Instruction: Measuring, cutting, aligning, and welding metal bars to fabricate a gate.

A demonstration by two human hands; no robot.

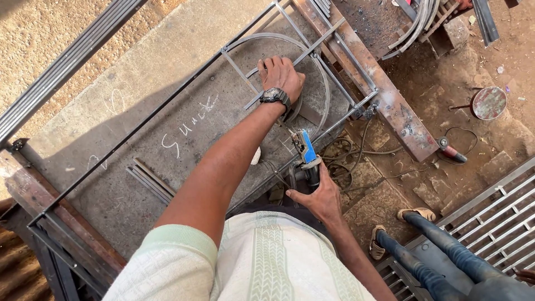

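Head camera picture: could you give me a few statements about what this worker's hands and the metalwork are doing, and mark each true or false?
1. The left hand presses on a curved metal strip inside the bar frame. True.
2. The right hand is empty. False: it grips a blue-bodied welding holder.
3. A wristwatch sits on the left wrist. True.
4. The slab under the frame is bare wood. False: it is grey, with chalk marks.
5. Another person's sandalled feet show at the right. True.

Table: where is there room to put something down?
Bare slab shows between the frame's long bar and the far edge, and around the loose rods. It is crowded by the left hand on the curved strips, and near the right hand's welding holder.
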